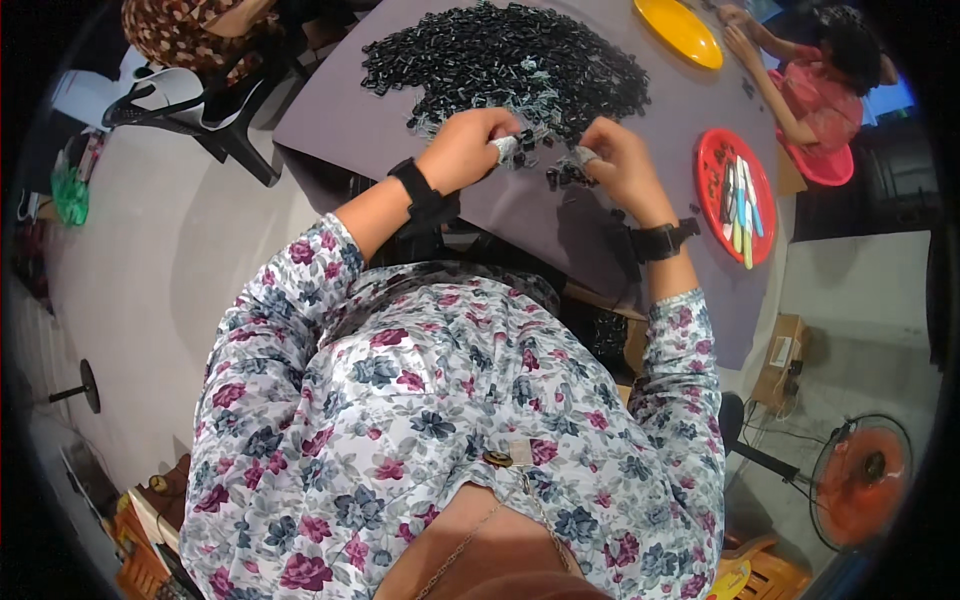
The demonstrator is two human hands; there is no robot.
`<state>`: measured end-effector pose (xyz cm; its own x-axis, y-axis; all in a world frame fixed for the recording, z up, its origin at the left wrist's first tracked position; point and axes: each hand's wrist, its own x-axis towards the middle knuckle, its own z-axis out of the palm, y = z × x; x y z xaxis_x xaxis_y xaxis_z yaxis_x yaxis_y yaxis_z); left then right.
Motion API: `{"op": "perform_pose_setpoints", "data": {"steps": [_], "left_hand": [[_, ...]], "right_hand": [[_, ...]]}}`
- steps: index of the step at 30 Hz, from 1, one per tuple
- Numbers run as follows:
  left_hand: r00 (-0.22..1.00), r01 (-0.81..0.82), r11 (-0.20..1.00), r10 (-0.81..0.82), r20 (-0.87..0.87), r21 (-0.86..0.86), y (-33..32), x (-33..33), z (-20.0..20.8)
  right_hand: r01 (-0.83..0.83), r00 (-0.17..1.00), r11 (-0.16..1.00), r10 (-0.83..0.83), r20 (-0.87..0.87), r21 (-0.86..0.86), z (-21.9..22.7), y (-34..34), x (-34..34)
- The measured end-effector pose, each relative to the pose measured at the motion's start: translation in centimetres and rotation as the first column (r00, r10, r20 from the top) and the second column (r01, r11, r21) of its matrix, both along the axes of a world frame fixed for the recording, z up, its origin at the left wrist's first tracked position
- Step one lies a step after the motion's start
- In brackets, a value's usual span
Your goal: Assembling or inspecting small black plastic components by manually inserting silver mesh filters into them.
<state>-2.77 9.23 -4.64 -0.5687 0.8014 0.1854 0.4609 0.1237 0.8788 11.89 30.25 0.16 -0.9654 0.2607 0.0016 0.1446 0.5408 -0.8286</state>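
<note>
A large pile of small black plastic pieces point(500, 60) lies across the far part of the table, with clear greyish bits scattered among it. My left hand point(468, 148) is at the near edge of this pile, its fingers curled in toward a thumb wrapped in white tape. To the right, my right hand point(618, 162) pinches thumb and fingers together, with white wrapping at the tips. Whatever either hand grips is too small to make out. Between the hands, near the right one, sits a little cluster of black pieces point(568, 177). Black bands circle both wrists.
A red plate point(708, 205) holding slim tools with white, blue and green handles and black bits stands right on the purple-grey table point(690, 300). Beyond is a yellow plate point(680, 32). Another person point(822, 95) works at right. A chair point(215, 110) stands left; a fan point(862, 482) lower right.
</note>
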Motion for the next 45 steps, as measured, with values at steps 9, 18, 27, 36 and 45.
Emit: {"op": "perform_pose_setpoints", "data": {"steps": [9, 18, 27, 36, 45], "left_hand": [[0.875, -0.001, 0.928, -0.179, -0.449, -0.372, 3.3, -1.6, 1.7], [0.875, 0.045, 0.917, -0.228, -0.427, -0.396, 1.4, -2.2, 1.9], [0.859, -0.005, 0.964, -0.132, -0.494, -0.266, 1.2, -2.2, 1.5], [0.804, 0.086, 0.934, -0.27, -0.53, -0.347, 4.3, -0.6, 2.4], [0.854, 0.092, 0.882, -0.309, -0.419, -0.463, 3.7, -0.4, 3.2]], "right_hand": [[0.097, 0.995, 0.983, -0.1, -0.013, -0.156, 0.2, -1.3, 5.6], [0.104, 0.987, 0.955, -0.134, -0.089, -0.278, -1.7, -1.6, 8.1], [0.141, 0.981, 0.936, -0.176, -0.08, -0.323, -3.4, -2.7, 8.0], [0.209, 0.963, 0.919, -0.252, -0.092, -0.334, -5.4, -3.0, 8.3], [0.206, 0.966, 0.958, -0.232, -0.116, -0.199, -5.3, -3.2, 8.1]]}}
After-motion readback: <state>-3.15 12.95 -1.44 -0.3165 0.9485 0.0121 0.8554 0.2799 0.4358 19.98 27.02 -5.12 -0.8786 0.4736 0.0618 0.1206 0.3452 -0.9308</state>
